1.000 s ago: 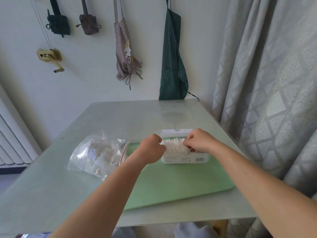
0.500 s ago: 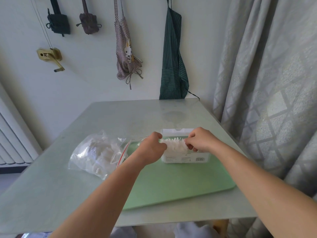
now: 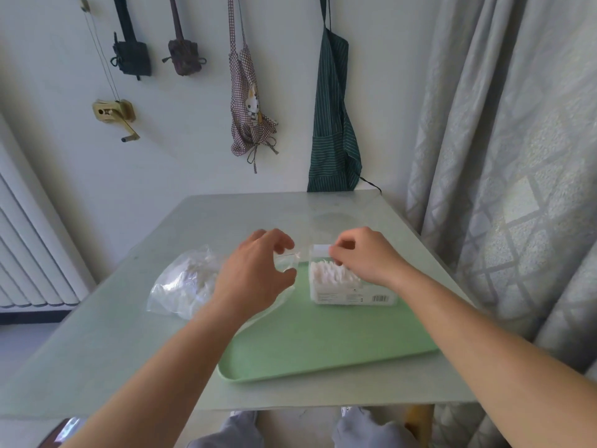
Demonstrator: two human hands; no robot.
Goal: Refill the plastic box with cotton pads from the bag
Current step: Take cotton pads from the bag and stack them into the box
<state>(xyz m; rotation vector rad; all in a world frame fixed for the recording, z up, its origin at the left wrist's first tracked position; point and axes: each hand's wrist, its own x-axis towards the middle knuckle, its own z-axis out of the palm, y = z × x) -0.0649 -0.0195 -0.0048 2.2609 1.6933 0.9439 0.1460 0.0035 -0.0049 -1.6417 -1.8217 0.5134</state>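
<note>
- The bag (image 3: 184, 282) of cotton pads lies on the table (image 3: 97, 344), just outboard of the left hand, its clear mouth running under that hand and onto the near-left corner of the green tray (image 3: 323, 347). It looks soft and crumpled, so it would likely slide rather than stay put if tugged.
- The left hand (image 3: 255, 279) hovers over the bag's mouth with fingers curled and spread apart, thumb low, holding nothing that I can make out. Whether a fingertip touches the thin film is too fine to tell.
- Between the two hands sits a narrow strip of bare tray.
- The plastic box (image 3: 350, 294) stands on the tray under and just inboard of the right hand, already packed with upright cotton pads (image 3: 329, 276) that rise to its rim or a little above.
- The right hand (image 3: 365, 257) rests over the box's far edge, fingers pinched narrowly at what seems to be the white lid or the topmost pads; which of the two, I cannot tell.
- Risks, as I judge them: the box seems near full, so pressing more in could spring pads out onto the tray. A one-handed pull at the bag could drag it off the table edge or spill loose pads. A push from the right hand could tip the light box.
</note>
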